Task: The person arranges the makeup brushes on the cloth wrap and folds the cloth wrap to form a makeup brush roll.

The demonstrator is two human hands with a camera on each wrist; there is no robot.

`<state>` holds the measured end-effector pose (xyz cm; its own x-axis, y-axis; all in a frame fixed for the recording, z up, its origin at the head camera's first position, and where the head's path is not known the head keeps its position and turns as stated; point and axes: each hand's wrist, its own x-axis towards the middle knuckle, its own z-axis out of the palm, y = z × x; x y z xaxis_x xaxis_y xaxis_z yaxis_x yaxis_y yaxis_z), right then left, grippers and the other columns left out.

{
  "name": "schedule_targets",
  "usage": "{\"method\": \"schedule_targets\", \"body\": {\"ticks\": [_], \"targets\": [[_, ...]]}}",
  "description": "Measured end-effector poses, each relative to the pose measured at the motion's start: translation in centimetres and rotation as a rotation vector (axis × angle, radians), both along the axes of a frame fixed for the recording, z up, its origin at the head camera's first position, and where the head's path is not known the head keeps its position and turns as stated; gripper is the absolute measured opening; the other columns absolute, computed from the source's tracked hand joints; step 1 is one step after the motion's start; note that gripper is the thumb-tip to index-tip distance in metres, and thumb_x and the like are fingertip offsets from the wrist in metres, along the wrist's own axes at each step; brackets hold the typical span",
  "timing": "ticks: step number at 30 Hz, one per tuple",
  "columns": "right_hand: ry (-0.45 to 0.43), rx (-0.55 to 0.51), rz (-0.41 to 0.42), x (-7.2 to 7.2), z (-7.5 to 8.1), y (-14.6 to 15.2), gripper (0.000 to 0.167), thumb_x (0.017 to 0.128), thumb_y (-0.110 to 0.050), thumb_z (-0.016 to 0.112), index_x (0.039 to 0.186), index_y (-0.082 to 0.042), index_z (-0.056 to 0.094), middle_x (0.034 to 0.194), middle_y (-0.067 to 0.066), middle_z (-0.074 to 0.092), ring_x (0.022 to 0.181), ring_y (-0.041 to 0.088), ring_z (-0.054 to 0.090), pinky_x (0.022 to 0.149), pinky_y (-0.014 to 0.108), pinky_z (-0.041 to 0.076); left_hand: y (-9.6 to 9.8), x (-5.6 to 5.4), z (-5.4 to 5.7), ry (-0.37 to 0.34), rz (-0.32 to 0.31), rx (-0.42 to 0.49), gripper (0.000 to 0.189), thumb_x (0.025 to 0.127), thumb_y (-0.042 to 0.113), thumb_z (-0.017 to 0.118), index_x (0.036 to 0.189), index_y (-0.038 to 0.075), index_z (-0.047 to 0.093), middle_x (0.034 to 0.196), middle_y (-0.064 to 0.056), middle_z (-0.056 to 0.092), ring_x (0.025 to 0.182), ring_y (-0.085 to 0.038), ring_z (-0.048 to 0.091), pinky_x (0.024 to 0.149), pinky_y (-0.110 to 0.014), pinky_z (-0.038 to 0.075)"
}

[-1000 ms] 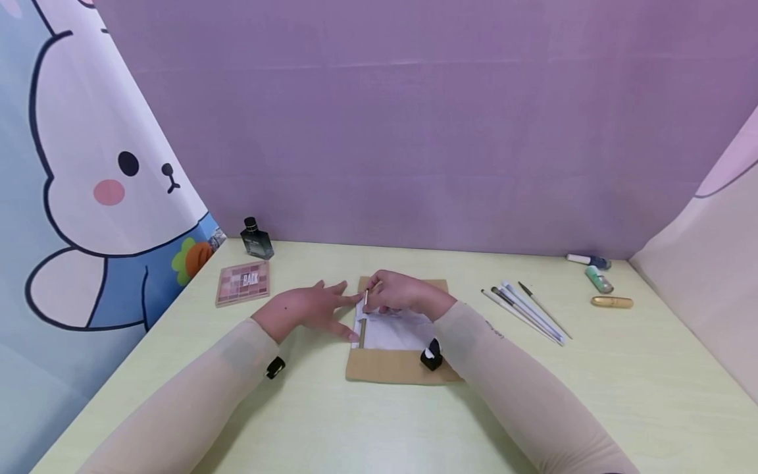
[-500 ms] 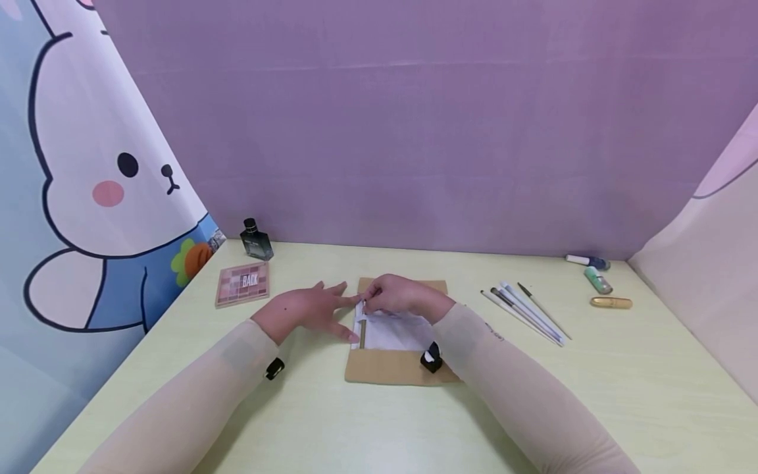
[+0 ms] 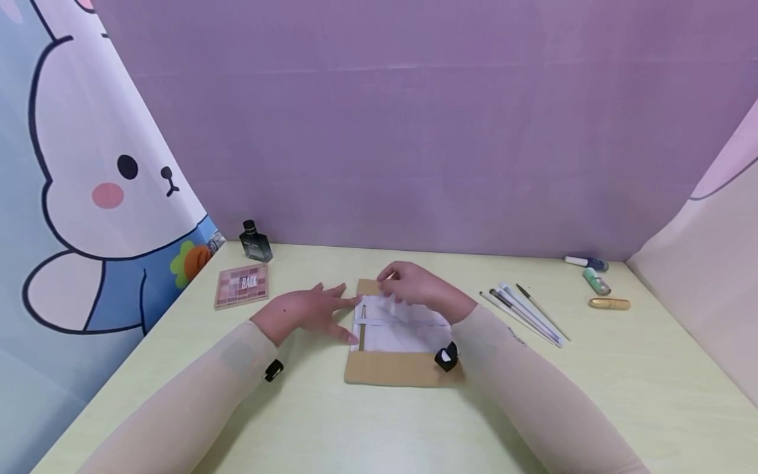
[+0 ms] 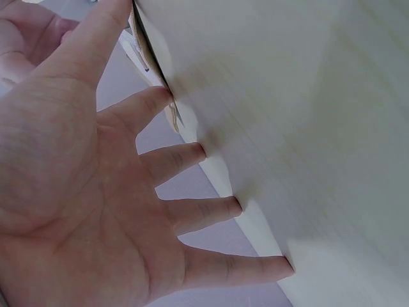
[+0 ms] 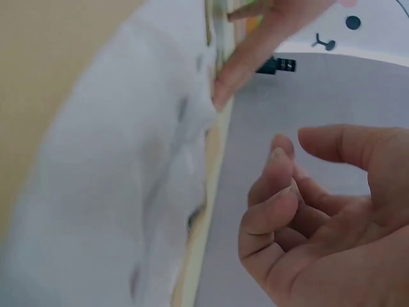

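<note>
A brown makeup brush roll (image 3: pixel 397 369) lies unfolded on the table, its white lining (image 3: pixel 408 339) facing up with a pale band across it. One makeup brush (image 3: pixel 362 337) sits under that band along the left side. My left hand (image 3: pixel 314 309) spreads its fingers at the roll's left edge; in the left wrist view its fingertips (image 4: pixel 160 94) touch down on the roll's edge and the table. Above the roll's far edge hovers my right hand (image 3: pixel 417 284). The right wrist view shows this hand (image 5: pixel 332 230) with loosely bent fingers, thumb apart, holding nothing.
Several loose makeup brushes (image 3: pixel 527 316) lie right of the roll. Farther right are a gold tube (image 3: pixel 610 303), a green-and-white small bottle (image 3: pixel 596 281) and a dark one with a white cap (image 3: pixel 586 263). An eyeshadow palette (image 3: pixel 241 286) and black bottle (image 3: pixel 256 242) stand at left.
My right hand has let go of the brush at the band and moved up and to the right. The brush now lies under the band. My left hand stays put.
</note>
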<state>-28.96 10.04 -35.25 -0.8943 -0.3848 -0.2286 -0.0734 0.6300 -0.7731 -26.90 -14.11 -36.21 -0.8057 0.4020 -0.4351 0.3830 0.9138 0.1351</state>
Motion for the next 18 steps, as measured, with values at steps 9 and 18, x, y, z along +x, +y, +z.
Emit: {"method": "schedule_targets", "body": {"ticks": [9, 18], "targets": [[0.077, -0.077, -0.066, 0.2, 2.2, 4.0, 0.038, 0.111, -0.03, 0.053, 0.141, -0.006, 0.059, 0.134, 0.026, 0.067, 0.103, 0.034, 0.067, 0.085, 0.04, 0.058, -0.2, 0.0, -0.2, -0.006, 0.0, 0.008, 0.101, 0.089, 0.078, 0.069, 0.17, 0.037, 0.027, 0.183, -0.012, 0.009, 0.164, -0.058, 0.01, 0.126, -0.08, 0.023], [0.098, -0.049, -0.118, 0.5, 3.3, 8.6, 0.045, 0.112, -0.032, 0.051, 0.146, -0.003, 0.053, 0.142, 0.027, 0.062, 0.108, 0.032, 0.066, 0.081, 0.03, 0.055, 0.0, 0.2, 0.2, -0.01, -0.006, 0.012, 0.101, 0.089, 0.077, 0.069, 0.171, 0.036, 0.026, 0.183, -0.012, 0.009, 0.164, -0.058, 0.009, 0.126, -0.08, 0.022]]}}
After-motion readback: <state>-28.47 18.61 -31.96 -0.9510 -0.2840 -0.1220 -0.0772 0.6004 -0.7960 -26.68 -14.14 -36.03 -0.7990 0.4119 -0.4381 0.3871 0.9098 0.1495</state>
